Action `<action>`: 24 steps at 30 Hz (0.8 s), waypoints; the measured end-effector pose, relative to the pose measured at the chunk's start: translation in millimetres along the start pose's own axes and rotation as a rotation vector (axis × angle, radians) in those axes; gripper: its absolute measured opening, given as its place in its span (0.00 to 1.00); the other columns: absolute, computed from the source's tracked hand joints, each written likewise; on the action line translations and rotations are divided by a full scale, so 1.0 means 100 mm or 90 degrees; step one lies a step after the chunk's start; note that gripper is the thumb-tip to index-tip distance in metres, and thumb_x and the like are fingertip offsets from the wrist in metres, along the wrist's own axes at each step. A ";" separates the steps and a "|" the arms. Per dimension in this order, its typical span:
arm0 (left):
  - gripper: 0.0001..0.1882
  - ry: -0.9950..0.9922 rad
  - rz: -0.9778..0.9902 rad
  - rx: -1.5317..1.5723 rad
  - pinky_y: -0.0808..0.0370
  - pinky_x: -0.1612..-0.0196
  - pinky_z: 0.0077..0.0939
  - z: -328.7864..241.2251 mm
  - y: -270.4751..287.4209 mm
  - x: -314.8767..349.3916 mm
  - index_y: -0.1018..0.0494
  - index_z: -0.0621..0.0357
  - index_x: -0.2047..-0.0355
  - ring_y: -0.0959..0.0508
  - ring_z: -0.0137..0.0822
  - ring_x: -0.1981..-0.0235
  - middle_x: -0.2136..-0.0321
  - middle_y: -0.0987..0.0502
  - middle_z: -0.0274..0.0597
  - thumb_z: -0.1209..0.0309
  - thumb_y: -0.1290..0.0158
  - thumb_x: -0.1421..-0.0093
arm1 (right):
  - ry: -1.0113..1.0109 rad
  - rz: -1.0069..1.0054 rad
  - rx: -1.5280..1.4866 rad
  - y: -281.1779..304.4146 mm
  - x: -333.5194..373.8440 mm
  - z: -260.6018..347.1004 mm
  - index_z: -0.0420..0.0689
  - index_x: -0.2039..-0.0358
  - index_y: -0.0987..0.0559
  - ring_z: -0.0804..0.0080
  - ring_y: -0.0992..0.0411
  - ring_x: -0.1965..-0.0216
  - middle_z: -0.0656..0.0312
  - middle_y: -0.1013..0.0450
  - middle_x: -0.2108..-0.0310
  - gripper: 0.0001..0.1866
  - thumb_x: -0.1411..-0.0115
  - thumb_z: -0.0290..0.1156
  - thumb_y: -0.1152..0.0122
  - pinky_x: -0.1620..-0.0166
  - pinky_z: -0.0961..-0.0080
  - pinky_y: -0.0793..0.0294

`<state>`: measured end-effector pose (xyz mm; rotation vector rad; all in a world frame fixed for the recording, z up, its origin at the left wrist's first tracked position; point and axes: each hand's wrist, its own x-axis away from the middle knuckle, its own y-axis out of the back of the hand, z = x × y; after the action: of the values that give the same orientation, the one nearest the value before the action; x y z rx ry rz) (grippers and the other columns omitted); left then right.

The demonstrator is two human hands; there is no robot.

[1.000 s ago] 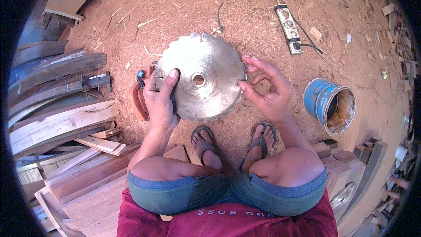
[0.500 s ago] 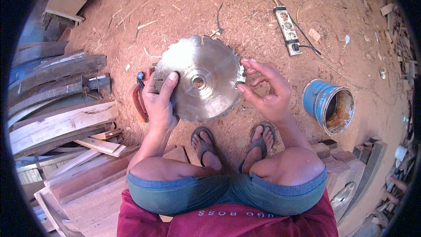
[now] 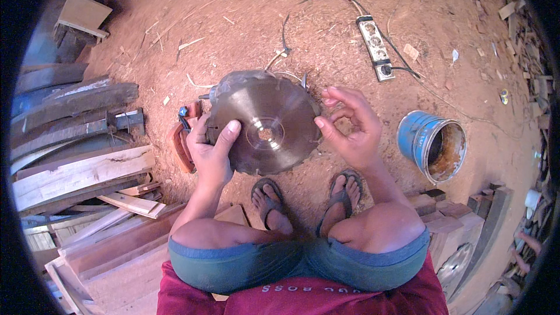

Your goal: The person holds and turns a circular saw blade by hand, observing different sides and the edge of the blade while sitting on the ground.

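A round, toothed saw blade [image 3: 280,108] with a small centre hole is held up above my feet, its face dark grey with a bright streak of reflected light. My left hand [image 3: 211,149] grips its left rim, thumb flat on the face and fingers behind. At the right rim is my right hand [image 3: 354,128], fingers curved and apart. Its thumb tip is at the blade's edge; whether it touches cannot be made out. Partly hidden behind the blade and my left hand, an orange and black tool [image 3: 179,140] with a blue knob lies on the ground.
A power strip [image 3: 373,46] with cables lies at the upper right. A blue, rusty-mouthed can [image 3: 415,134] is tipped toward me at the right. Wood planks [image 3: 87,172] are stacked at the left. Another saw blade [image 3: 456,265] leans by wood blocks [image 3: 446,216] at the lower right.
The blade has tilted and come slightly lower in view, its face turning from bright silver to dark. My right fingers have moved off its rim, with the thumb still close.
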<state>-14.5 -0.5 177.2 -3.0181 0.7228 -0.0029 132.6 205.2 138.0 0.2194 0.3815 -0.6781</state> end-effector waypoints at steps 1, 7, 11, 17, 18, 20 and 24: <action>0.15 -0.027 0.027 -0.016 0.26 0.60 0.20 -0.01 0.00 0.02 0.24 0.67 0.57 0.23 0.25 0.67 0.66 0.21 0.36 0.72 0.36 0.43 | -0.001 -0.001 0.002 -0.01 -0.01 0.02 0.39 0.45 0.27 0.70 0.25 0.55 0.52 0.26 0.50 0.30 0.49 0.16 0.30 0.59 0.79 0.23; 0.13 -0.169 0.102 -0.166 0.26 0.65 0.21 -0.07 0.06 0.11 0.22 0.68 0.65 0.23 0.27 0.70 0.71 0.20 0.40 0.72 0.34 0.45 | -0.153 0.064 -0.161 0.03 0.04 0.00 0.35 0.51 0.23 0.72 0.24 0.55 0.55 0.23 0.55 0.17 0.42 0.17 0.36 0.53 0.77 0.24; 0.10 -0.363 0.198 -0.289 0.24 0.69 0.26 -0.17 0.05 0.03 0.21 0.67 0.69 0.20 0.36 0.74 0.74 0.20 0.46 0.77 0.33 0.49 | -0.180 0.087 -0.136 0.08 0.07 -0.04 0.37 0.56 0.20 0.73 0.23 0.57 0.56 0.21 0.59 0.12 0.41 0.21 0.36 0.52 0.75 0.24; 0.08 -0.519 0.258 -0.279 0.20 0.72 0.29 -0.23 -0.01 -0.03 0.21 0.68 0.71 0.18 0.40 0.75 0.75 0.20 0.48 0.84 0.35 0.52 | -0.159 0.124 -0.176 0.04 0.06 -0.10 0.34 0.54 0.23 0.69 0.24 0.53 0.52 0.22 0.56 0.10 0.37 0.18 0.43 0.50 0.73 0.24; 0.09 -0.541 0.274 -0.275 0.20 0.71 0.29 -0.24 -0.01 -0.04 0.21 0.68 0.70 0.18 0.40 0.75 0.74 0.20 0.48 0.84 0.35 0.53 | -0.140 0.132 -0.180 0.04 0.06 -0.10 0.34 0.54 0.24 0.68 0.23 0.53 0.52 0.22 0.56 0.10 0.36 0.18 0.44 0.49 0.72 0.24; 0.10 -0.562 0.288 -0.269 0.19 0.71 0.28 -0.25 -0.01 -0.06 0.20 0.68 0.70 0.18 0.40 0.74 0.74 0.20 0.47 0.84 0.35 0.55 | -0.147 0.136 -0.181 0.03 0.06 -0.09 0.34 0.53 0.24 0.68 0.24 0.52 0.51 0.22 0.55 0.10 0.35 0.18 0.45 0.49 0.72 0.24; 0.12 -0.627 0.318 -0.313 0.19 0.71 0.30 -0.35 0.00 -0.06 0.20 0.68 0.68 0.18 0.40 0.74 0.74 0.20 0.46 0.82 0.36 0.56 | -0.138 0.135 -0.212 -0.03 0.05 -0.09 0.34 0.52 0.25 0.67 0.24 0.51 0.49 0.23 0.52 0.11 0.35 0.18 0.46 0.47 0.70 0.25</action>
<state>-20.7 1.0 212.6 -2.5215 1.3826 1.7073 131.9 202.8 127.8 -0.1288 0.2531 -0.4160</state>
